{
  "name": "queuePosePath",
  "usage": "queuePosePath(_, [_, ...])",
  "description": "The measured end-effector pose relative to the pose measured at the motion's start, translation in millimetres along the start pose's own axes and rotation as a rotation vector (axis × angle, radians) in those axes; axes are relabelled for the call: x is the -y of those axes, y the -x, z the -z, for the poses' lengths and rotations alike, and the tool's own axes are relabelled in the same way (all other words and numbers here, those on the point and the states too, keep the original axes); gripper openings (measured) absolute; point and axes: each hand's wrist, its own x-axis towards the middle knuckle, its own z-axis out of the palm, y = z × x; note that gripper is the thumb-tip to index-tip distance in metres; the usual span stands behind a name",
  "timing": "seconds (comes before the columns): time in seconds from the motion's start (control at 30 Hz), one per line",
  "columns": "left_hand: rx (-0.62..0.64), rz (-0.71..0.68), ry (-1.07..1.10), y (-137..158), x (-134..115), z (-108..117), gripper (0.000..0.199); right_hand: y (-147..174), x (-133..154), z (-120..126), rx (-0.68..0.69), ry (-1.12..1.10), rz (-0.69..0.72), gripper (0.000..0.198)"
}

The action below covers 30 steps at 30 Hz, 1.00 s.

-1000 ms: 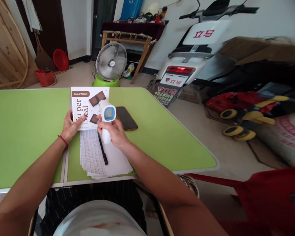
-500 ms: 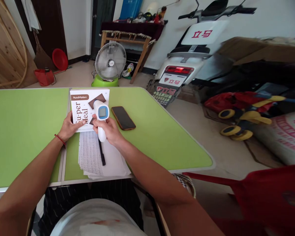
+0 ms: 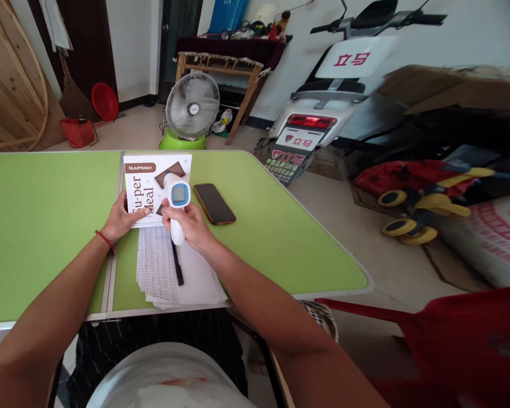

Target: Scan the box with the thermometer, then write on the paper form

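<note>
1. Head view. Landmark: the flat white cardboard box printed "NutriMotion" with brown chocolate squares (image 3: 147, 184), lying on the lime-green folding desk (image 3: 259, 238).
2. Right hand (image 3: 191, 226) is wrapped closed around the grip of a white pistol-shaped infrared thermometer with a blue-framed screen (image 3: 177, 201). The thermometer's head sits over the box's right half, screen facing the camera; whether it touches the box cannot be told.
3. Left hand (image 3: 121, 218) rests on the box's lower left edge, thumb on the printed face, fingers curled at the side. A thin red cord circles that wrist.
4. Just below the box, touching its near edge: a fanned stack of white printed paper sheets (image 3: 170, 272), reaching the desk's front rim.
5. A slim black pen (image 3: 177, 266) lies along the sheets, its top end hidden under the right hand.
6. Just right of the box, apart from it: a dark rectangular smartphone with an orange-brown rim (image 3: 215, 204), face up on the desk.
7. Beyond the box, on the floor: a round grey metal fan on a green base (image 3: 192, 107); further right, the rear of a white electric scooter (image 3: 323, 113).
</note>
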Motion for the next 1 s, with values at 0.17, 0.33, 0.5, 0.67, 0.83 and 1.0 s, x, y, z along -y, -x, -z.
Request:
queuePosePath(0.17, [0.004, 0.045, 0.0, -1, 2, 1, 0.074, 0, 1, -1, -0.005, 0.021, -0.003, 0.029])
queuePosePath(0.33, [0.022, 0.051, 0.016, -3, 6, 2, 0.076, 1, 1, -1, -0.017, 0.032, -0.003, 0.025])
queuePosePath(0.5, [0.018, 0.028, 0.008, -4, 10, 3, 0.071, 1, 0, -2, -0.005, 0.023, 0.014, 0.023])
queuePosePath(0.67, [0.023, 0.015, -0.011, -5, 9, 3, 0.072, 1, 1, -3, -0.013, 0.022, -0.002, 0.029])
queuePosePath(0.83, [0.023, 0.011, -0.022, -4, 9, 4, 0.071, 2, 2, -5, -0.009, 0.022, -0.003, 0.029])
queuePosePath(1.0, [-0.015, -0.044, -0.002, -5, 13, 4, 0.068, 2, 7, 4, 0.064, 0.075, 0.059, 0.029])
